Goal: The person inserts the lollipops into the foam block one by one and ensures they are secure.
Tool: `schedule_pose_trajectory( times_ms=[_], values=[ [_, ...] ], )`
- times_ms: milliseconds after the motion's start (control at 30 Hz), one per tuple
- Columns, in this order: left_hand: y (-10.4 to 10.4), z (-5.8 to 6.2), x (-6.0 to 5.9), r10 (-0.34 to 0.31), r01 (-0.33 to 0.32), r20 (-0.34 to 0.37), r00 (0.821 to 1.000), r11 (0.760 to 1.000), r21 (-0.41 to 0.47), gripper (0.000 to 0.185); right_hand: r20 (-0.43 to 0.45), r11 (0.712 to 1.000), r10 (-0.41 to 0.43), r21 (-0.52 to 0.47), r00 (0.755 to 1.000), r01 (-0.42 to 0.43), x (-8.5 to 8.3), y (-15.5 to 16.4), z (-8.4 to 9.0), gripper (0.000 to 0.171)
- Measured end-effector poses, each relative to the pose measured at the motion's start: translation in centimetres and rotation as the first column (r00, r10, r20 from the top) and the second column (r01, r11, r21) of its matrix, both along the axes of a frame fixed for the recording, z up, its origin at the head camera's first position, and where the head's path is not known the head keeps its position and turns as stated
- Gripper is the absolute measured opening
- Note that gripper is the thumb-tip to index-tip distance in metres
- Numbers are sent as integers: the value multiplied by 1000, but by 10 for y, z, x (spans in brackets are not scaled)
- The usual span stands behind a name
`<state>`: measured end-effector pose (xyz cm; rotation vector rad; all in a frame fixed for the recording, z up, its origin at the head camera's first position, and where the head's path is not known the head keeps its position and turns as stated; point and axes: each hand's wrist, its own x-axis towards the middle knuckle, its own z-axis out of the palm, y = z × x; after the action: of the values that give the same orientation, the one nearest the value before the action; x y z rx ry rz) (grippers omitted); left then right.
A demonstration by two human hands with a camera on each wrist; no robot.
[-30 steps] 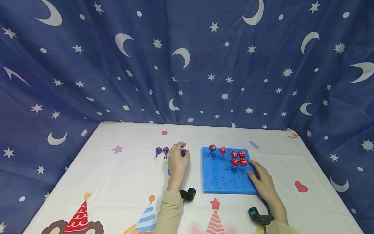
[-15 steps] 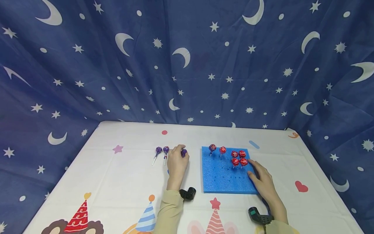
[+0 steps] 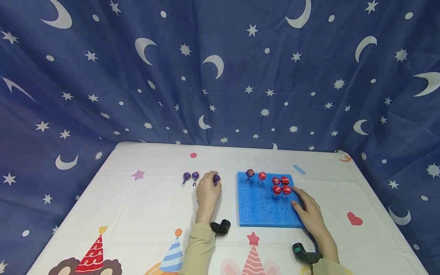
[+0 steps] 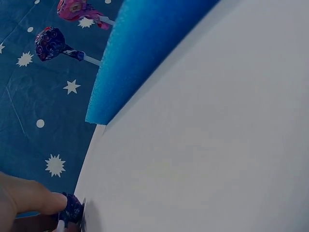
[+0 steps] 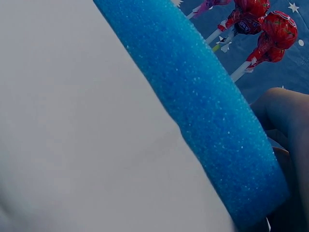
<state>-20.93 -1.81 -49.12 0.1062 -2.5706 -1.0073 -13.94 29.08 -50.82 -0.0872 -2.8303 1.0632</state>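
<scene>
A square blue foam block (image 3: 264,202) with rows of small holes lies right of centre in the head view, and six wrapped lollipops stand along its far edge, five red ones (image 3: 281,185) and a purple one (image 3: 249,173) at the far left corner. My right hand (image 3: 309,214) rests with loose, uncurled fingers on the block's right edge. My left hand (image 3: 207,193), just left of the block at mid-frame, pinches a round purple lollipop (image 3: 216,178) against the table, with two more lollipops (image 3: 190,177) lying beside it.
</scene>
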Motion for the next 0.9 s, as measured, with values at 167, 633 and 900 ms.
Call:
schedule_pose_trajectory(
  times_ms=[167,633,900],
  values=[
    [0,-1,0,-11,11,10,1000,1000,-28,29,6,1000,-5,0,1000,5,-1,0,-1,52],
    [0,-1,-1,-26,26,7,1000,999,-38,26,3,1000,-2,-8,1000,2,-1,1,-2,52],
    [3,0,-2,-54,54,-8,999,998,22,34,-6,1000,-3,-2,1000,3,0,0,-2,51]
  ],
)
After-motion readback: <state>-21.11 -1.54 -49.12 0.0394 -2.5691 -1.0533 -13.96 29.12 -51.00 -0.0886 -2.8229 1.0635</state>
